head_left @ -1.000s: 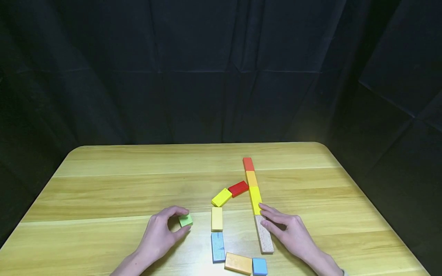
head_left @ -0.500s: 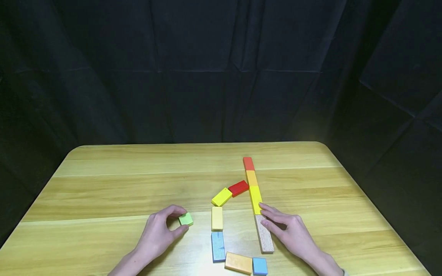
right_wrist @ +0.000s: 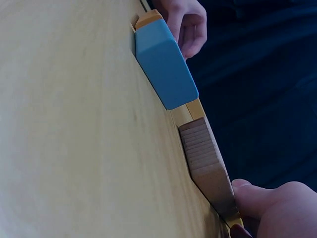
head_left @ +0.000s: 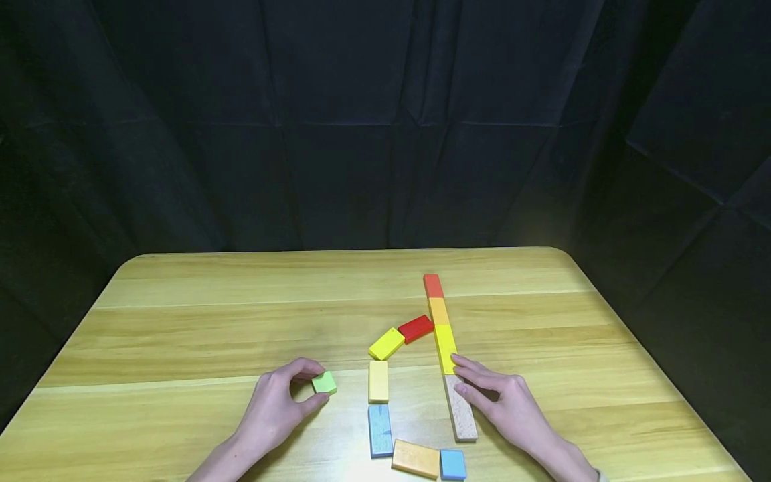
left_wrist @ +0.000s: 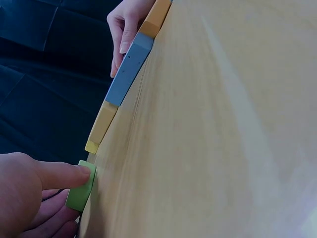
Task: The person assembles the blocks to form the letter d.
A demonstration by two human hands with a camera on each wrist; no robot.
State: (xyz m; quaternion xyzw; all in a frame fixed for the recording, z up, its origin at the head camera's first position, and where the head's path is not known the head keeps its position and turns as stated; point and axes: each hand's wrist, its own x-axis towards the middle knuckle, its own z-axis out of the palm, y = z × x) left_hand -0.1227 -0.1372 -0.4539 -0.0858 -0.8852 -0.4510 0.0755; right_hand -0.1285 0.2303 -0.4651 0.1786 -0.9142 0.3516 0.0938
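Note:
In the head view, my left hand (head_left: 280, 402) pinches a small green block (head_left: 324, 383) at its left side, between thumb and fingers. The left wrist view shows the thumb lying over the green block (left_wrist: 80, 188) with fingers behind it. My right hand (head_left: 508, 402) rests at a straight row of blocks, its thumb on the speckled grey block (head_left: 462, 415) and its fingertips at the right edge of the long yellow block (head_left: 444, 345). Its fingers are only gently bent.
Beyond these in the row lie an orange block (head_left: 438, 311) and a red-orange block (head_left: 433, 286). A curve to the left holds a dark red block (head_left: 416, 329), a yellow block (head_left: 387, 344), a pale yellow block (head_left: 378, 382), two blue blocks (head_left: 379, 432) and a tan block (head_left: 415, 460).
The left thumb and fingertips have drawn back slightly to the left, baring more of the green block. The right hand and the other blocks stay as they were.

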